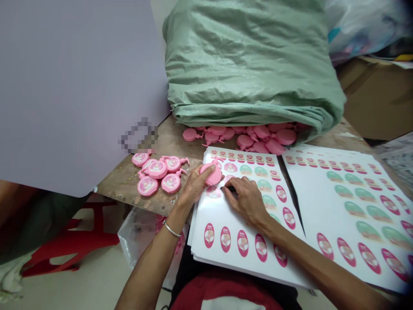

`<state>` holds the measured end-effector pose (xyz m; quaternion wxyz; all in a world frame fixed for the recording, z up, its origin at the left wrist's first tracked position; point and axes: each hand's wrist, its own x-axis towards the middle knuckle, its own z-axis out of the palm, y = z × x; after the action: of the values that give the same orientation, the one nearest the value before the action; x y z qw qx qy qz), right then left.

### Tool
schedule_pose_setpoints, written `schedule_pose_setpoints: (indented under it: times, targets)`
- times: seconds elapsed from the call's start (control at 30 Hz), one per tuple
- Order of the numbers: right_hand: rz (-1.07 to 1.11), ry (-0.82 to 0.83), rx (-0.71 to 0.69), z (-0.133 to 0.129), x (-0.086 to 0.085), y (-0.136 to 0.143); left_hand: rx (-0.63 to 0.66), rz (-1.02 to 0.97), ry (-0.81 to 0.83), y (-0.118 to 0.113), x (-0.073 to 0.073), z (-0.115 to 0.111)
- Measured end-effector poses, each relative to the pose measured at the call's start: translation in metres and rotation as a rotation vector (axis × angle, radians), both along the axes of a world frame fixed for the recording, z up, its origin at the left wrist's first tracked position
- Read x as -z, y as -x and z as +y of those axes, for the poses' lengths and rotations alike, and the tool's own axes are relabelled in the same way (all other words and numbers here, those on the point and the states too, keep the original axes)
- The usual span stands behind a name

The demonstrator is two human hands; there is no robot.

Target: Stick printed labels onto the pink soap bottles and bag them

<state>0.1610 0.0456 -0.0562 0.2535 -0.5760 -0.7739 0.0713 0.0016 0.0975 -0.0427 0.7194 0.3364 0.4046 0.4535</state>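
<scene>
My left hand (191,186), a bangle on its wrist, grips a small pink toy pump bottle (211,175) with its plain round face up. It is held over the left part of a sticker sheet (232,254), which tops a stack. Close to the bottle, my right hand (247,198) rests on the sheet with fingers pinched on a small dark tool (231,188); its kind is mostly hidden. An oval pink sticker (213,192) lies between the hands. Left of them, several pink bottles with round labels (157,169) are piled on the wooden table (129,183).
Unlabelled pink bottles (261,132) spill from a large green sack (248,60) at the back. A second sticker stack (322,206) lies right. A pale panel (77,94) stands left, above a red stool (80,241). A clear plastic bag (135,237) hangs below the table edge.
</scene>
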Motion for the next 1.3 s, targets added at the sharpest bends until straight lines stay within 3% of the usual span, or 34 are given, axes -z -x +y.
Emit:
schedule_pose_setpoints:
  times: [0.3, 0.53, 0.63, 0.77, 0.83, 0.93, 1.03, 1.3]
  targets:
    - [0.101, 0.053, -0.033, 0.001, -0.002, -0.001, -0.006, -0.015, 0.002, 0.0, -0.002, -0.001]
    - [-0.062, -0.229, -0.076, -0.003, -0.003, 0.006, -0.006, -0.061, -0.003, 0.001, 0.002, 0.0]
    - [0.066, -0.291, -0.139, -0.01, -0.015, 0.007, -0.005, -0.079, -0.004, 0.003, 0.004, 0.001]
    - [0.424, -0.138, -0.028, -0.011, -0.042, 0.0, -0.033, -0.102, -0.028, 0.005, 0.0, -0.004]
    - [0.504, -0.082, 0.012, -0.006, -0.055, -0.004, -0.062, -0.124, -0.051, 0.005, -0.006, -0.01]
    - [0.501, -0.083, 0.004, 0.002, -0.067, -0.007, -0.082, -0.159, -0.005, 0.002, -0.019, -0.022]
    - [0.495, -0.09, -0.003, 0.004, -0.068, -0.004, -0.089, -0.179, 0.075, -0.001, -0.026, -0.031]
    - [0.272, -0.238, 0.006, 0.0, -0.063, 0.0, -0.081, -0.181, 0.046, -0.005, -0.026, -0.038]
